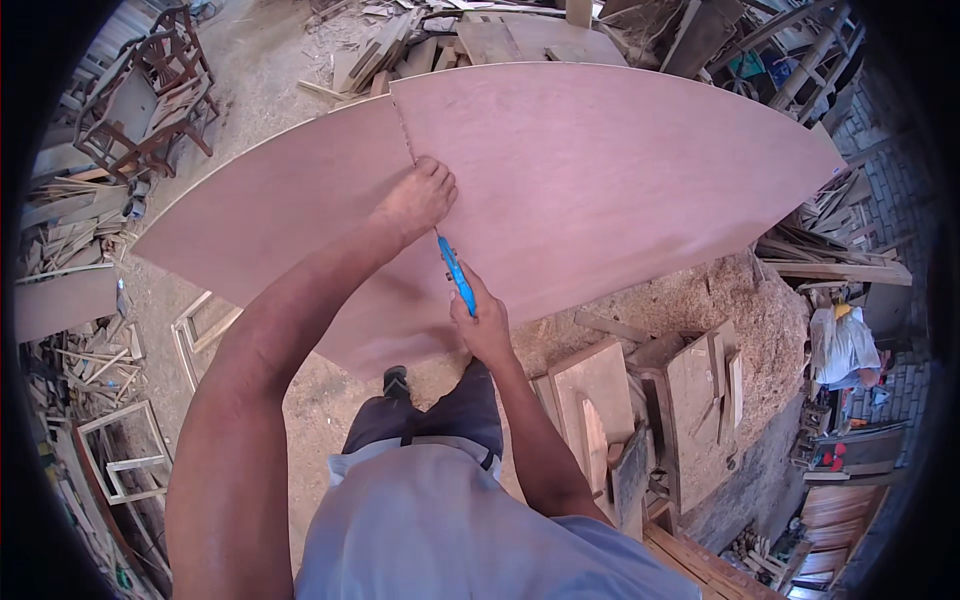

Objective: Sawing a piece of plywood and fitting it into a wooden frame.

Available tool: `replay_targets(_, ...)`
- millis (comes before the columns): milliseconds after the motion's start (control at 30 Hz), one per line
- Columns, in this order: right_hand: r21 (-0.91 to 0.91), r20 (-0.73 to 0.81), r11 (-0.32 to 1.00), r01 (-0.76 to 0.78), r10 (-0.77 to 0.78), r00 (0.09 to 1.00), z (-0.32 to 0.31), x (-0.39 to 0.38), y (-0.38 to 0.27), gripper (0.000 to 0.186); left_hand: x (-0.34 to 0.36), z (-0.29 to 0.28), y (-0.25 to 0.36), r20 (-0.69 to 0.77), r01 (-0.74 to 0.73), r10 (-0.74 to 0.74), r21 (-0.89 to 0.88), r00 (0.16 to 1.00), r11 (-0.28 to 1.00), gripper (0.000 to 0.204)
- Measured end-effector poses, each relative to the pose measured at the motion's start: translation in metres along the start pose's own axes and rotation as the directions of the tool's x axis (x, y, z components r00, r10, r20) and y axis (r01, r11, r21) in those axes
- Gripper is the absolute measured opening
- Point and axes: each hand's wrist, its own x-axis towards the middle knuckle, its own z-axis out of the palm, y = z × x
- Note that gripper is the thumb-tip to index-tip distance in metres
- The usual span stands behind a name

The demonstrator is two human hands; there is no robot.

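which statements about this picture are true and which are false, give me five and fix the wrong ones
1. The right hand holds a blue-handled tool. True.
2. The left hand is at a slit in the large sheet. True.
3. The large sheet is bright green. False: it is pinkish brown.
4. A wooden chair stands at the upper left of the picture. True.
5. The blue-handled tool is gripped by the left hand. False: it is in the right hand.
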Motion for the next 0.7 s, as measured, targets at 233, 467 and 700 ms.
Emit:
replay_targets(233,0.100,-0.100,0.992,0.081,-0.071,0.992,0.027,-0.011,0.066,0.061,0.010,-0.005,0.015,0.076,0.055,-0.063,0.099,0.995,0.994,0.036)
replay_targets(467,-0.141,-0.046,0.983,0.115,-0.122,0.991,-0.049,-0.102,-0.014,0.048,0.008,0.020,0.005,0.052,0.165,-0.162,-0.082,0.985,0.983,0.026)
replay_targets(700,-0.245,-0.189,0.968,0.049,-0.097,0.977,0.000,-0.036,0.003,0.044,0.018,-0.005,0.015,0.133,0.087,-0.071,-0.119,0.989,0.989,0.034)
